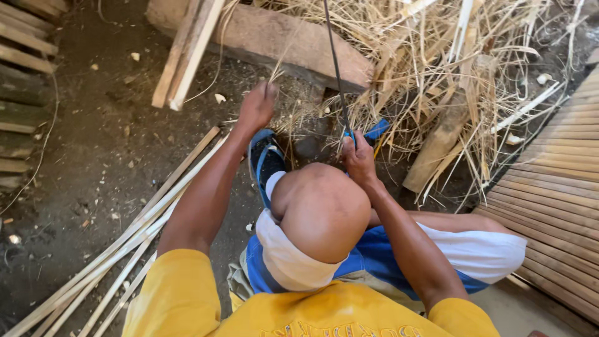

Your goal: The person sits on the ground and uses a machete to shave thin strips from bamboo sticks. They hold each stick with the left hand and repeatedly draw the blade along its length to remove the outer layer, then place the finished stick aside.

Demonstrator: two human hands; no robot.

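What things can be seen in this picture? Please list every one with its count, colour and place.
thin strip: one, dark, running upward from the right hand
split strips: a bundle, pale, on the ground at left
shavings pile: one, straw-coloured, top right
log: one, brown, top centre
wooden slats: two, light, leaning on the log
slatted mat: one, tan, right edge
sandal: one, blue
left hand: closed on pale fibres
right hand: grip closed on the thin strip
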